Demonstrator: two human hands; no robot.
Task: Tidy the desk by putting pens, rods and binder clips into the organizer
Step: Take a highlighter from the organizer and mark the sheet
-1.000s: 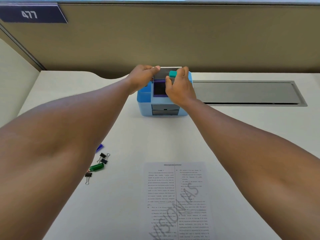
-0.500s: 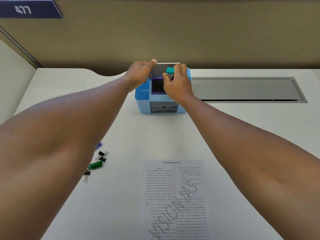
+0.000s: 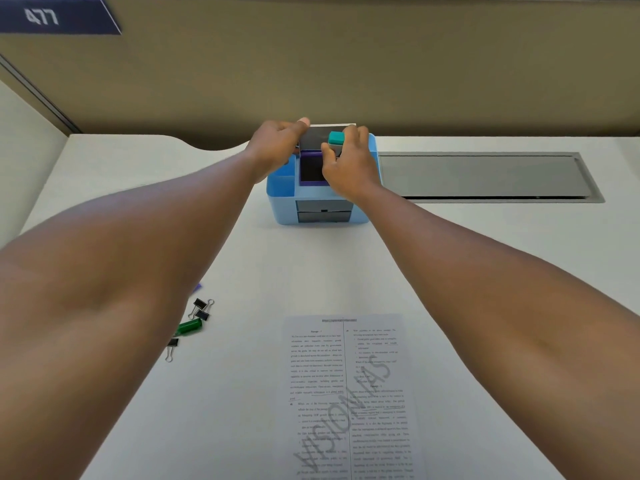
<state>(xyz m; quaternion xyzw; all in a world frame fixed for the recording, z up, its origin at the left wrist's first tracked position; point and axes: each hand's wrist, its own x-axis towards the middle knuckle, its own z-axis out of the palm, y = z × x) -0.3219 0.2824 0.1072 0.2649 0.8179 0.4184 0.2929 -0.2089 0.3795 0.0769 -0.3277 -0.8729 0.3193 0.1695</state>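
A blue organizer (image 3: 284, 206) with two grey drawers stands at the desk's far middle. My left hand (image 3: 277, 147) curls at its top left, the thumb on the corner of a grey panel (image 3: 317, 136) standing at the organizer's back. My right hand (image 3: 348, 166) pinches a teal-capped item (image 3: 336, 137) over the top compartments, above a purple-rimmed slot (image 3: 310, 169). Two black binder clips (image 3: 202, 308) lie near left, with a third binder clip (image 3: 172, 345) below them and a green rod (image 3: 188, 327) between. A purple tip (image 3: 197, 287) shows beside my left forearm.
A printed sheet of paper (image 3: 349, 393) lies on the white desk (image 3: 485, 271) in front of me. A grey metal cable hatch (image 3: 485, 174) is set into the desk right of the organizer. A tan partition wall (image 3: 346, 71) closes the back.
Both hands stay at the organizer's top. My left thumb has risen onto the grey panel's corner, and the teal-capped item has shifted slightly left.
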